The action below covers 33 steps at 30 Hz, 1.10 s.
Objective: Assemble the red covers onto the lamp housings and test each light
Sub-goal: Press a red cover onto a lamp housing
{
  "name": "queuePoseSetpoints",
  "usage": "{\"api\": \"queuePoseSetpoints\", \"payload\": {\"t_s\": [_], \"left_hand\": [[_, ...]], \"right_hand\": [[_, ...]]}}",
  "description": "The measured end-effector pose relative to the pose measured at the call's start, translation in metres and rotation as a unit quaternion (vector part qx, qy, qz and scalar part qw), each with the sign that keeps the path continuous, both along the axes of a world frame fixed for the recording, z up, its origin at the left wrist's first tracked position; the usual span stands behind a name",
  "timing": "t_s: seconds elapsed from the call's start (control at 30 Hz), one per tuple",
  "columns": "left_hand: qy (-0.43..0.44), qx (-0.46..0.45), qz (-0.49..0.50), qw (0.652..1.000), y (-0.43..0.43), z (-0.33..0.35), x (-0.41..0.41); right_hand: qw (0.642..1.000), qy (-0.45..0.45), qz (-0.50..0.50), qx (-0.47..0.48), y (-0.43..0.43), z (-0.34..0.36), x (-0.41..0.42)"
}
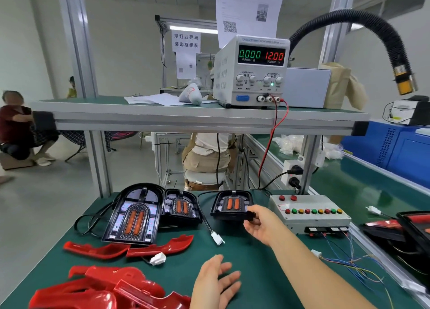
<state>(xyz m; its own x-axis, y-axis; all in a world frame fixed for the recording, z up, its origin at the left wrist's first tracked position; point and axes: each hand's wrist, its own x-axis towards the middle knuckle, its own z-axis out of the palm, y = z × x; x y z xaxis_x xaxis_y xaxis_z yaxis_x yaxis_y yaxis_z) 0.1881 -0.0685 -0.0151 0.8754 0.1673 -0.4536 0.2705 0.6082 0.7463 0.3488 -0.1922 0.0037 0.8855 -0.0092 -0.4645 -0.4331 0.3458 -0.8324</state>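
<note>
Three black lamp housings with orange lenses lie on the green bench: a large one (133, 217), a middle one (180, 207) and a right one (230, 204). My right hand (261, 227) pinches a small black part (250, 215) at the right housing's front corner. Over the mat at the bottom, my left hand (215, 283) hovers with its fingers spread, holding nothing. Two red covers (97, 249) (160, 247) lie in front of the large housing. A pile of red covers (109, 290) fills the bottom left. White connectors (217, 237) (158, 258) lie loose on the mat.
A test box (309, 213) with coloured buttons stands right of the housings, with loose wires trailing from it. On the upper shelf, a power supply (252, 70) reads 0.000 A and 12.00 V. More lamp parts (404, 227) sit at the right edge. Other people sit beyond the bench.
</note>
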Motion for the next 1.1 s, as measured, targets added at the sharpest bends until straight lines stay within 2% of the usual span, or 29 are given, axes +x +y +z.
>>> {"api": "queuePoseSetpoints", "payload": {"t_s": [0.23,0.47,0.57,0.63,0.73,0.8,0.87,0.9,0.93,1.0,1.1], "left_hand": [[-0.004,0.005,0.034,0.999,-0.004,0.001,0.004],[-0.078,0.038,0.095,0.992,-0.007,0.009,-0.004],[-0.083,0.093,0.063,0.990,-0.002,0.012,-0.008],[-0.068,0.140,0.039,0.987,0.002,0.011,-0.011],[-0.055,0.257,0.008,0.965,0.006,0.008,-0.010],[-0.047,0.313,-0.010,0.949,0.008,0.010,-0.010],[-0.039,0.349,-0.023,0.936,0.010,0.013,-0.009],[-0.035,0.369,-0.032,0.928,0.012,0.014,-0.008],[-0.031,0.388,-0.040,0.920,0.013,0.014,-0.008],[-0.022,0.414,-0.055,0.908,0.016,0.014,-0.008],[-0.011,0.459,-0.089,0.884,0.019,0.010,-0.008]], "right_hand": [[0.996,-0.028,-0.035,0.076,-0.010,0.012,-0.070],[0.993,-0.016,-0.055,0.107,-0.001,-0.007,-0.142],[0.995,-0.002,-0.046,0.089,0.004,-0.016,-0.170],[0.997,-0.007,-0.004,0.081,0.004,-0.017,-0.188],[0.992,-0.028,0.085,0.090,-0.001,-0.017,-0.207],[0.990,-0.038,0.108,0.087,0.007,-0.013,-0.213],[0.995,-0.081,0.061,-0.015,0.004,-0.016,-0.211],[0.995,-0.085,0.052,-0.016,0.003,-0.020,-0.210],[0.991,-0.083,0.092,0.041,0.004,-0.026,-0.208],[0.991,-0.016,0.104,0.077,-0.006,-0.020,-0.208],[0.993,0.052,0.095,0.044,-0.033,-0.015,-0.202]]}}
